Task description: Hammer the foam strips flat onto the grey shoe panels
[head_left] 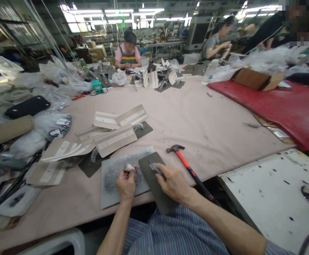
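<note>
My left hand (pixel 126 184) is closed in a pinch around a small whitish stub (pixel 128 167) whose kind I cannot make out. It is over a grey, scuffed board (pixel 112 177) at the table's near edge. My right hand (pixel 173 182) lies on a dark grey-green flat panel (pixel 154 191), its finger and thumb closed on a small clear-plastic-wrapped piece (pixel 153 167) at the panel's upper part. The panel overlaps the board's right side and reaches down toward my lap. A claw hammer (pixel 183 159) with a red and black handle lies right of the panel.
Folded beige panels (pixel 114 140) with pale strips are piled left of the board. Plastic bags (pixel 50 81) line the left side. A red sheet (pixel 276 106) with a cardboard box (pixel 252 78) covers the right. A white surface (pixel 271 187) adjoins at right. Co-workers (pixel 128 53) sit across the table.
</note>
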Demonstrator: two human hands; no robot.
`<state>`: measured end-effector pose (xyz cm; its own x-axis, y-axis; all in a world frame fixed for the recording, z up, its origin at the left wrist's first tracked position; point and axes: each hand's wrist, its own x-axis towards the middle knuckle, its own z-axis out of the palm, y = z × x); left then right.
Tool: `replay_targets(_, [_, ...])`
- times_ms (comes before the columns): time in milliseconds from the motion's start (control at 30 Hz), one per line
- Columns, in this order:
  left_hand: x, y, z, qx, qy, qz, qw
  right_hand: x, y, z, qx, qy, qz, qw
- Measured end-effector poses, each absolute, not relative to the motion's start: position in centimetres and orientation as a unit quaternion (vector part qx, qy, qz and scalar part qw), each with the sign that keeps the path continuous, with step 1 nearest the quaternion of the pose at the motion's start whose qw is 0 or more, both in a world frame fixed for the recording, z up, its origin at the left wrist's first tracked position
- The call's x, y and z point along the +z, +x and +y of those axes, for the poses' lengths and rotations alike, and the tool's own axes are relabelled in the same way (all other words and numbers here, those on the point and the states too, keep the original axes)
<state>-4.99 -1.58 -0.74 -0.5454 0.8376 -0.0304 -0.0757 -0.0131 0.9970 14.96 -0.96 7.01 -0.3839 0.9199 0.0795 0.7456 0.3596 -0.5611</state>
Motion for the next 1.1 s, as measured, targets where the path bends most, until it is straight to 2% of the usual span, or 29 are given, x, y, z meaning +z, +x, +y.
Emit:
replay_targets(100, [0.3, -4.3, -0.6, 0.659, 0.306, 0.579, 0.37, 4.5, 14.8, -4.2, 0.275, -0.536, -0.776, 0.19])
replay_targets(200, [1.3, -3.0, 1.1, 0.626, 0.37, 0.548, 0.412, 3.3, 14.3, -5.5, 0.291, -0.549, -0.758, 0.198])
replay_targets(333, [1.1, -1.4, 3.1, 0.567, 0.43, 0.526, 0.465, 3.3, 14.0, -5.4, 0.3, -0.552, -0.755, 0.189])
replay_targets(567, [-0.8, -1.4, 3.6, 0.546, 0.446, 0.526, 0.476, 4.4, 15.2, -4.5, 0.323, -0.56, -0.735, 0.204])
replay_targets(633, [-0.8, -1.5, 3.4, 0.538, 0.458, 0.531, 0.469, 4.3, 16.5, -3.8, 0.309, -0.575, -0.724, 0.222])
replay_targets(733, [-0.7, -1.4, 3.4, 0.522, 0.483, 0.541, 0.448, 3.4, 19.7, -2.4, 0.222, -0.622, -0.71, 0.243])
replay_targets(833, [-0.6, -1.4, 3.4, 0.513, 0.494, 0.541, 0.448, 1.9, 23.4, -1.1, 0.117, -0.687, -0.693, 0.183])
replay_targets(900, [-0.7, -1.3, 3.5, 0.507, 0.497, 0.54, 0.451, 0.8, 25.5, -0.5, 0.092, -0.717, -0.681, 0.121])
replay_targets(1033, [-0.8, -1.1, 3.5, 0.499, 0.512, 0.553, 0.428, -0.1, 27.2, 0.2, 0.124, -0.723, -0.677, 0.06])
replay_targets(1100, [-0.8, -0.8, 3.4, 0.495, 0.517, 0.567, 0.408, 0.1, 27.2, 0.9, 0.202, -0.733, -0.645, 0.076])
